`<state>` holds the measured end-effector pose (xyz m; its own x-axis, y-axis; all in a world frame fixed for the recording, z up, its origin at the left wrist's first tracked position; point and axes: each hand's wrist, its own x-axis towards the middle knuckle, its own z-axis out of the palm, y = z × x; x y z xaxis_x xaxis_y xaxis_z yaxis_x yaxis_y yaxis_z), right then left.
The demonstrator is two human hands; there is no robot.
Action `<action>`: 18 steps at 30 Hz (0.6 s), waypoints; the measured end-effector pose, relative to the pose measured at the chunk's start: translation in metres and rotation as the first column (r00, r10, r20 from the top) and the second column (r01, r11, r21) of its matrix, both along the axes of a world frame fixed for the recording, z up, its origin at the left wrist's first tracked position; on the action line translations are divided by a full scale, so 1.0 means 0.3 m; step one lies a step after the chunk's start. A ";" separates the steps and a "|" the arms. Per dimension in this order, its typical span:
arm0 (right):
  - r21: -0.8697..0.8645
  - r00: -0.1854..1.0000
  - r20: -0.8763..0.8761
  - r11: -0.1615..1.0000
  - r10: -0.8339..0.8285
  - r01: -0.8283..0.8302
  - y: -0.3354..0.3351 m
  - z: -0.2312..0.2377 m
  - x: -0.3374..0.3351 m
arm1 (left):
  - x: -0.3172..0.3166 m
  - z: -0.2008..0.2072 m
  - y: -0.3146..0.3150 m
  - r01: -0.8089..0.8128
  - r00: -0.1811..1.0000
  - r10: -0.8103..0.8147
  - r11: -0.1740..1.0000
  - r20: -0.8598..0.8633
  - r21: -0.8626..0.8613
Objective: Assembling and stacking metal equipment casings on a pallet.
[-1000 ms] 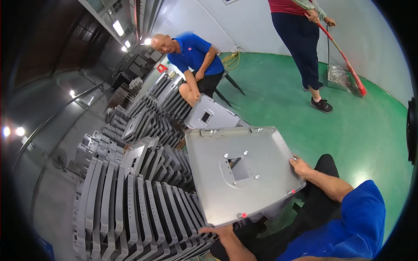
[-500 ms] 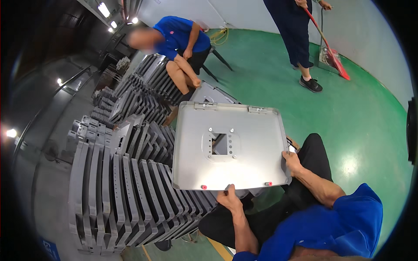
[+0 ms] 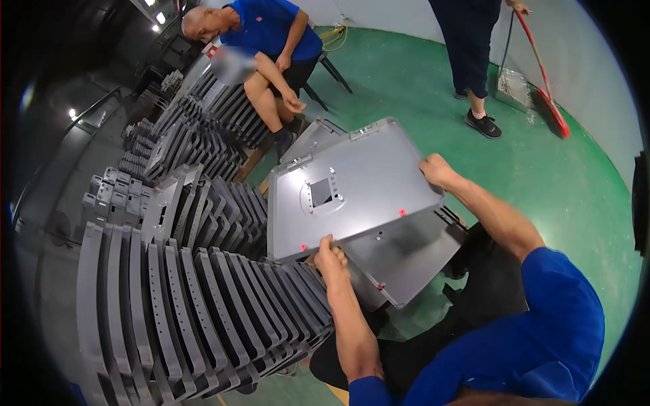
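Observation:
A grey sheet-metal panel [image 3: 376, 176] with raised edges, a square cutout and two red plugs along its near edge is held tilted in front of me. My left hand [image 3: 330, 260] is closed on its near edge, close to the left red plug. My right hand [image 3: 438, 170] grips the right edge with the fingers partly hidden. Beneath it lies another grey panel [image 3: 416, 254], its near corner showing between my arms. One more panel [image 3: 313, 139] sticks out past the far edge of the held one.
Long rows of stacked grey metal panels [image 3: 196, 304] stand at my left. A co-worker in a blue shirt [image 3: 277, 30] sits on a chair [image 3: 332, 71] beyond them. At the far right another person [image 3: 464, 47] stands with a red broom [image 3: 554, 111] and a dustpan [image 3: 514, 88].
The held panel has tilted, its right side rising and swinging away from me, with both hands still on it. More of the panel beneath now shows. The red broom has shifted right.

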<state>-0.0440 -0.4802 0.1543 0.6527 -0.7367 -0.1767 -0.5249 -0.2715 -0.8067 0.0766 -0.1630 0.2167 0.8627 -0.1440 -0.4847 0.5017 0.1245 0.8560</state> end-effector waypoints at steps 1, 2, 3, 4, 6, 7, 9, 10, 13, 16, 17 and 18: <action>-0.014 1.000 -0.018 1.000 -0.005 0.005 -0.023 -0.003 0.077 | 0.077 -0.027 -0.010 0.043 0.997 -0.042 0.999 -0.057 0.015; -0.029 0.999 -0.036 1.000 -0.011 0.010 -0.043 -0.010 0.152 | 0.142 -0.056 -0.016 0.071 0.992 -0.070 0.997 -0.100 0.005; -0.041 0.998 -0.057 0.999 -0.018 0.015 -0.065 -0.020 0.229 | 0.210 -0.090 -0.021 0.099 0.985 -0.099 0.995 -0.145 -0.005; -0.054 0.998 -0.066 0.999 0.001 -0.004 -0.087 -0.033 0.302 | 0.271 -0.133 -0.026 0.125 0.973 -0.125 0.992 -0.192 -0.015; -0.077 0.995 -0.090 0.996 0.036 -0.043 -0.131 -0.068 0.448 | 0.398 -0.217 -0.052 0.133 0.953 -0.136 0.991 -0.271 -0.028; -0.085 0.996 -0.086 0.995 0.037 -0.045 -0.146 -0.088 0.516 | 0.457 -0.259 -0.065 0.134 0.940 -0.141 0.990 -0.312 -0.042; -0.101 0.996 -0.081 0.994 0.042 -0.050 -0.175 -0.140 0.650 | 0.584 -0.347 -0.088 0.143 0.908 -0.161 0.987 -0.387 -0.076; -0.112 0.995 -0.085 0.992 0.044 -0.054 -0.189 -0.171 0.711 | 0.644 -0.392 -0.096 0.144 0.903 -0.167 0.986 -0.397 -0.086; -0.140 0.992 -0.096 0.986 0.076 -0.089 -0.215 -0.277 0.901 | 0.809 -0.501 -0.116 0.128 0.890 -0.165 0.985 -0.425 -0.116; -0.166 0.983 -0.123 0.974 0.136 -0.155 -0.242 -0.371 1.075 | 0.945 -0.572 -0.145 0.112 0.876 -0.156 0.986 -0.456 -0.122; -0.176 0.977 -0.145 0.968 0.156 -0.180 -0.252 -0.396 1.132 | 0.995 -0.602 -0.153 0.119 0.866 -0.168 0.984 -0.472 -0.134; -0.194 0.971 -0.173 0.960 0.166 -0.199 -0.272 -0.434 1.181 | 1.035 -0.642 -0.172 0.101 0.866 -0.156 0.985 -0.474 -0.140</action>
<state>0.3103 -0.5620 0.0241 0.7568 -0.6385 -0.1400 -0.5632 -0.5282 -0.6355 0.3870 -0.2146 0.0240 0.4959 -0.3121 -0.8103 0.8659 0.1073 0.4886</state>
